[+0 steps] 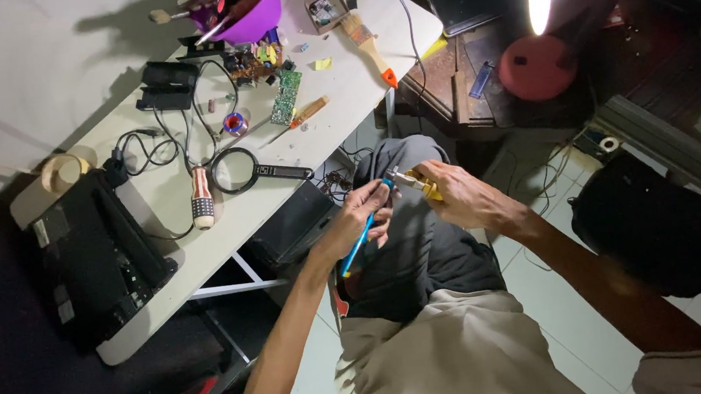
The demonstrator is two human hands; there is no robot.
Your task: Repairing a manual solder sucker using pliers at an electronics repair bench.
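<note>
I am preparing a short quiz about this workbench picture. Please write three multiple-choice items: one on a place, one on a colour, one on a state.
1. Where does the magnifying glass lie?
A. on the white table
B. on the floor
C. on the person's lap

2. What colour is the bowl at the table's far end?
A. green
B. purple
C. white

3. What is the left hand doing?
A. resting flat on the table
B. hanging free
C. gripping a blue-handled tool

Answers:
1 A: it lies on the tabletop beside the wooden-handled tool.
2 B: its wall is purple.
3 C: the fingers close around the blue handle, opposite the right hand.
</note>
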